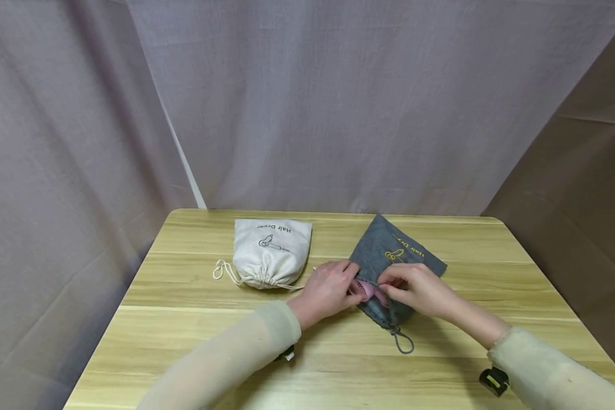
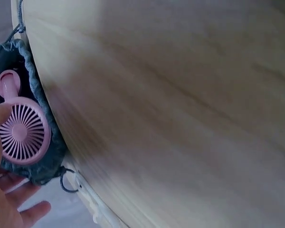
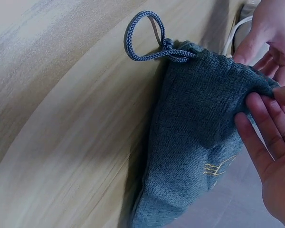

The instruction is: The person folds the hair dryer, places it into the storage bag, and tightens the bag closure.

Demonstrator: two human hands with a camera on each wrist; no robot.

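A dark grey drawstring bag with yellow hair-dryer print lies on the table, its mouth towards me and pulled open. In the mouth is a pink handheld fan with a round slotted head; it lies partly inside. My left hand grips the left side of the mouth, its thumb on the fan head and its fingers outside the cloth. With thumb and fingers my right hand pinches the bag's upper rim. A grey cord loop hangs from the mouth's near corner.
To the left lies a white drawstring bag with hair-dryer print, gathered shut, its cord trailing left. The wooden table ends at a grey curtain behind and at the sides.
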